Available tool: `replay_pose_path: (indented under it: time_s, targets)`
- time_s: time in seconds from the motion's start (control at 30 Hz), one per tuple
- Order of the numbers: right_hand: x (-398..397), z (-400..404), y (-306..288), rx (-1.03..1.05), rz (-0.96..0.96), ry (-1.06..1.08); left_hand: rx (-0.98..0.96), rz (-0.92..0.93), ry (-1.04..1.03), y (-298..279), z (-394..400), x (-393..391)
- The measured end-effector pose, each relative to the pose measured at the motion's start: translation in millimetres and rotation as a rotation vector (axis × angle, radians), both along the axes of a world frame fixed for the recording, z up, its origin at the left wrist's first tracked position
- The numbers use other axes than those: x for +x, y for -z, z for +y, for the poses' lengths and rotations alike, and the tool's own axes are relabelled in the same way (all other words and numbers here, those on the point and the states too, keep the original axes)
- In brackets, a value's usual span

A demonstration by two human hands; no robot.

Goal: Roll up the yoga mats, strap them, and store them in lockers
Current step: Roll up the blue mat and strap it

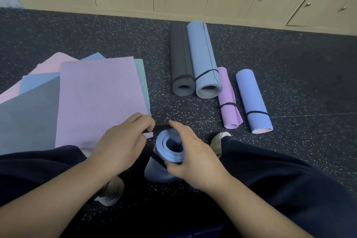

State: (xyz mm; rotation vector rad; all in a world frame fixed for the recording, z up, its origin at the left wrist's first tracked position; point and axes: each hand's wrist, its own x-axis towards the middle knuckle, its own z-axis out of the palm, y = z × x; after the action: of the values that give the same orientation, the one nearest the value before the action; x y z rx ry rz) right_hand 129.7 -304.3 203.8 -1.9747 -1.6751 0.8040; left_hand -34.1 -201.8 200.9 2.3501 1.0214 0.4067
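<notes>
You've got the black strap [160,127] pinched taut btwn left hand [123,141] & right hand [193,156] over the blue roll [168,152], w/ slack likely letting it unroll.

Head view, steeply down, near hands [154,147]

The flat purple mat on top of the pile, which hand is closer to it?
Left. The left hand sits over the near corner of the flat purple mat, pinching the black strap. The right hand is farther right, gripping the rolled blue mat.
</notes>
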Motion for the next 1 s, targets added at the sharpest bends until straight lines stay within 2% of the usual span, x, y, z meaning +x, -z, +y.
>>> replay_pose_path:
  time_s: [0.07,0.23,0.33,0.43,0.57,0.63,0.77,1.0]
  targets:
    - [4.9,-1.1,-0.5,-0.011,0.004,0.004,0.023,0.006,0.02,3.8,3.5,-1.5]
    - [8.3,-1.0,-5.2,-0.027,0.012,0.009,-0.028,0.183,-0.058,19.6,4.7,1.3]
    - [1.0,-1.7,-4.4,-0.017,-0.026,-0.058,-0.051,0.362,-0.084,29.1,4.3,1.1]
    - [-6.9,-4.2,-2.0,0.004,-0.055,-0.121,-0.086,0.419,-0.165,35.1,9.2,-4.8]
    - [-11.2,-3.9,2.1,0.0,-0.057,-0.145,-0.048,0.316,-0.269,29.6,9.3,-1.0]
    - [-12.1,-3.7,2.0,0.015,-0.051,-0.157,-0.023,0.244,-0.243,25.2,7.8,6.5]
    - [-11.0,-7.7,-0.1,-0.006,-0.037,-0.218,-0.088,0.088,-0.183,10.2,13.7,21.6]
    - [-4.0,-13.7,4.7,0.023,-0.007,-0.268,-0.121,0.057,-0.079,1.7,18.6,45.0]
